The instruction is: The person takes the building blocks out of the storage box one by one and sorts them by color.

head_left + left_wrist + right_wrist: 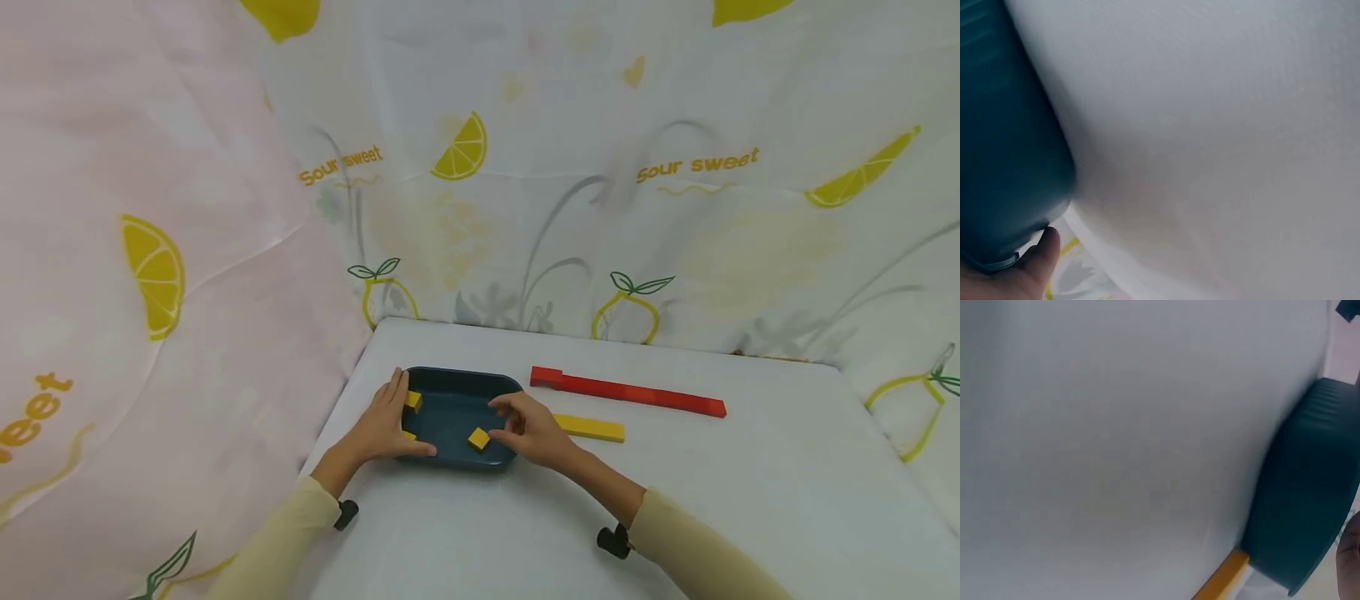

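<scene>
A dark teal tray stands on the white table. My left hand lies along its left end, fingers straight beside the rim and thumb stretched over the near edge. Two yellow cubes, one at the far left and one partly hidden by the hand, lie inside. Over the tray's right end is my right hand, with index finger and thumb bent and a gap between them. Its thumb tip is right beside another yellow cube on the tray floor.
A yellow bar lies right of the tray, its left end behind my right hand. Farther back stretches a long red bar with a thicker block at its left end. A lemon-printed cloth hangs behind the table.
</scene>
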A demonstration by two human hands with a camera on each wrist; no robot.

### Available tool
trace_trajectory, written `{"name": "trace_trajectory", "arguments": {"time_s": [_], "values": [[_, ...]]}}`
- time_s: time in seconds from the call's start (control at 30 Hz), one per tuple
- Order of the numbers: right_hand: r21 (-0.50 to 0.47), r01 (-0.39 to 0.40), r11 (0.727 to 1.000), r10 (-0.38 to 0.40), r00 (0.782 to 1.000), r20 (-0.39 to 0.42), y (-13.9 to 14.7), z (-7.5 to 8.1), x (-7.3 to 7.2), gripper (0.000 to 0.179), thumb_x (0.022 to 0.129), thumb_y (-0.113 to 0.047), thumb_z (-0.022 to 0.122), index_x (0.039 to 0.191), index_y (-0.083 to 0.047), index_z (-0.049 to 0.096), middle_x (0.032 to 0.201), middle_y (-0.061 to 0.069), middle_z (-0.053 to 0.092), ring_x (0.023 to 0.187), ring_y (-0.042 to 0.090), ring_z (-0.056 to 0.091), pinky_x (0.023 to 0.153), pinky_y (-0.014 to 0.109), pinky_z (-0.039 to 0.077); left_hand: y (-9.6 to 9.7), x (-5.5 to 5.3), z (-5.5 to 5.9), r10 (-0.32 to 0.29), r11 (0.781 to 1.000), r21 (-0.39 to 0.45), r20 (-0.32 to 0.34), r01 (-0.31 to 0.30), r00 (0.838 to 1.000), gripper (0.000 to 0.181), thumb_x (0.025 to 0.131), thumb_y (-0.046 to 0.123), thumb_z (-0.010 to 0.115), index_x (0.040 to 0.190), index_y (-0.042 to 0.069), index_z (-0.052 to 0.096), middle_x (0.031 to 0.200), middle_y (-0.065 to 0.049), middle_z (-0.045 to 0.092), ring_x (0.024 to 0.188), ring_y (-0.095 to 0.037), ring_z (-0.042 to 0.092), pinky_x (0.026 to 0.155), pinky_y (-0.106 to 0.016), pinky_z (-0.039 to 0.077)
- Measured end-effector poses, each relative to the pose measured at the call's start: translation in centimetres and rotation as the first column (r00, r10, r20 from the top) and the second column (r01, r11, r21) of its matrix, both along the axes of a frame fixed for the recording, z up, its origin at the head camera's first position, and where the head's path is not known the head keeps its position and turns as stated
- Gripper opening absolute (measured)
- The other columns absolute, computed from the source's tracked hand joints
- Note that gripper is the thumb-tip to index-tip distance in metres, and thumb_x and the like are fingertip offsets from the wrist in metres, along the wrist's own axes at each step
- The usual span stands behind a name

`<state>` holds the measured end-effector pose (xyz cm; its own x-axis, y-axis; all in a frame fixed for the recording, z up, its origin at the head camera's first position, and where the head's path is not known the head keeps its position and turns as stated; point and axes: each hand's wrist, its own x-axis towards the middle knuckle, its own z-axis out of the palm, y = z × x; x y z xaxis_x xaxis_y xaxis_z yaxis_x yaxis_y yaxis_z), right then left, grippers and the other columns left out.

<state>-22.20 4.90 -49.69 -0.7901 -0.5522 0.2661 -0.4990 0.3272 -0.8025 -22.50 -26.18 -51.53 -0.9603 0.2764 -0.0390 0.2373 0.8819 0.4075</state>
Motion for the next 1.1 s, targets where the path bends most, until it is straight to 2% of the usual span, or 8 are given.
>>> {"name": "trace_trajectory", "arguments": {"time_s": [0.2, 0.37, 0.5, 0.6, 0.8, 0.97, 1.1], "values": [[-0.016, 0.009, 1.0, -0.008, 0.999, 0.045, -2.7, -0.4, -0.2, 0.036, 0.087, -0.012, 0.076, 0.121, -0.009, 0.062, 0.108, 0.019, 0.062, 0.074, 0.007, 0.056, 0.068, 0.018, 0.052, 0.2, -0.4, 0.4, 0.021, 0.999, -0.037, -0.014, -0.022, 1.0, 0.149, 0.056, 0.082, 0.074, 0.158, 0.0, 0.002, 0.166, -0.02, 0.002, 0.149, -0.044, 0.017, 0.109, -0.061, 0.037], [-0.019, 0.029, 0.999, -0.029, 1.0, 0.007, -5.5, -0.6, -1.2, 0.036, 0.088, -0.014, 0.075, 0.12, -0.004, 0.062, 0.107, 0.019, 0.06, 0.076, 0.01, 0.059, 0.07, 0.017, 0.051, 0.0, -0.7, 1.0, 0.034, 0.998, -0.042, -0.049, -0.036, 0.998, 0.15, 0.055, 0.082, 0.076, 0.157, -0.002, 0.004, 0.166, -0.021, 0.003, 0.149, -0.045, 0.018, 0.109, -0.061, 0.036], [0.006, 0.054, 0.999, -0.054, 0.998, -0.018, -7.1, -0.9, -1.8, 0.038, 0.088, -0.012, 0.075, 0.12, 0.0, 0.061, 0.107, 0.019, 0.06, 0.078, 0.014, 0.061, 0.07, 0.017, 0.051, 0.2, -1.1, 0.8, 0.033, 0.999, -0.036, -0.07, -0.035, 0.997, 0.15, 0.056, 0.082, 0.075, 0.157, -0.002, 0.003, 0.166, -0.02, 0.002, 0.148, -0.045, 0.02, 0.106, -0.061, 0.039], [0.022, 0.079, 0.997, -0.079, 0.997, 0.01, -7.8, -1.3, -1.9, 0.038, 0.088, -0.013, 0.075, 0.12, 0.0, 0.061, 0.107, 0.018, 0.06, 0.079, 0.013, 0.061, 0.069, 0.017, 0.051, 0.3, -1.1, 0.3, 0.018, 0.999, -0.025, -0.04, -0.019, 0.999, 0.147, 0.059, 0.081, 0.074, 0.157, -0.001, 0.002, 0.166, -0.02, 0.001, 0.148, -0.046, 0.02, 0.106, -0.061, 0.039], [0.028, 0.113, 0.993, -0.115, 0.988, 0.1, -8.9, -2.5, -1.7, 0.038, 0.089, -0.016, 0.075, 0.121, -0.001, 0.061, 0.108, 0.016, 0.059, 0.081, 0.011, 0.062, 0.069, 0.017, 0.051, -0.2, -0.2, -0.3, -0.008, 1.0, 0.02, 0.054, 0.007, 0.999, 0.145, 0.06, 0.071, 0.082, 0.157, -0.003, 0.002, 0.165, -0.023, -0.003, 0.148, -0.048, 0.017, 0.113, -0.063, 0.03], [0.055, 0.116, 0.992, -0.12, 0.989, 0.081, -10.1, -3.0, -1.7, 0.04, 0.087, -0.013, 0.076, 0.122, 0.001, 0.06, 0.108, 0.017, 0.058, 0.077, 0.009, 0.059, 0.067, 0.017, 0.051, -0.7, -0.1, -0.4, -0.038, 0.998, 0.061, 0.051, 0.035, 0.998, 0.145, 0.059, 0.069, 0.083, 0.157, -0.001, 0.003, 0.165, -0.023, -0.004, 0.148, -0.048, 0.017, 0.113, -0.063, 0.03], [0.108, 0.111, 0.988, -0.116, 0.993, 0.036, -11.4, -3.0, -1.8, 0.041, 0.087, -0.016, 0.077, 0.122, -0.001, 0.062, 0.108, 0.013, 0.058, 0.078, 0.006, 0.056, 0.069, 0.017, 0.051, -0.8, 0.1, -0.3, -0.027, 0.997, 0.067, 0.05, 0.023, 0.998, 0.145, 0.059, 0.071, 0.082, 0.157, -0.001, 0.003, 0.166, -0.021, -0.005, 0.148, -0.047, 0.018, 0.113, -0.063, 0.03]]}}
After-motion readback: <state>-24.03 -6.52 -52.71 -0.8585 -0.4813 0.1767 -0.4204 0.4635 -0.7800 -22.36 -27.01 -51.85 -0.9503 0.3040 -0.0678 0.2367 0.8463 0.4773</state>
